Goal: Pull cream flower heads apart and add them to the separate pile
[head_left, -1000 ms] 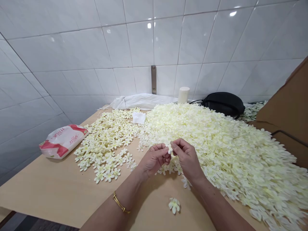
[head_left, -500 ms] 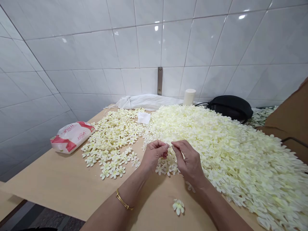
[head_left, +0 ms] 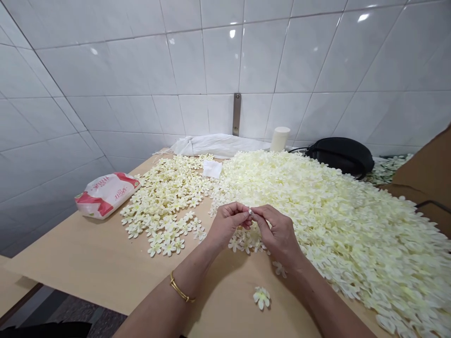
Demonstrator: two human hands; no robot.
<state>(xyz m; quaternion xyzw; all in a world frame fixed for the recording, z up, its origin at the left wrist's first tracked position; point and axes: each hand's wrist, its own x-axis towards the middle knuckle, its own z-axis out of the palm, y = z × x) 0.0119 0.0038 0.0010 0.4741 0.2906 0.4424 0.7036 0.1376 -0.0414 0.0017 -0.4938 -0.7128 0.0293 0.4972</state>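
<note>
Cream-white artificial flower piece point(head_left: 250, 212), small, at frame centre, pinched between the thumb and forefinger tips of both the left hand point(head_left: 227, 225) and the right hand point(head_left: 278, 232); the remaining fingers are curled in. Half a second ago the two sets of fingertips stood slightly apart; they now meet again on the piece, just above the near edge of the flower heap point(head_left: 334, 211), so both hands grip the one item. The single flower point(head_left: 261, 297) at lower centre lies where it did, apart from the rest. Sorted flowers point(head_left: 165, 197), spread flat, left of centre, loose on the wooden table point(head_left: 88, 263); no flower sits in any container. Gold bangle point(head_left: 179, 291) on the left wrist. Containers: red-and-white tissue packet point(head_left: 105, 193), left, soft, contents not visible; black zipped case point(head_left: 340, 155), upper right, closed, contents hidden; cardboard box point(head_left: 426, 173), right edge, interior out of view; white cylinder point(head_left: 280, 138) by the wall, whether hollow cannot be told. White bag point(head_left: 218, 144), crumpled, along the tiled wall.
</note>
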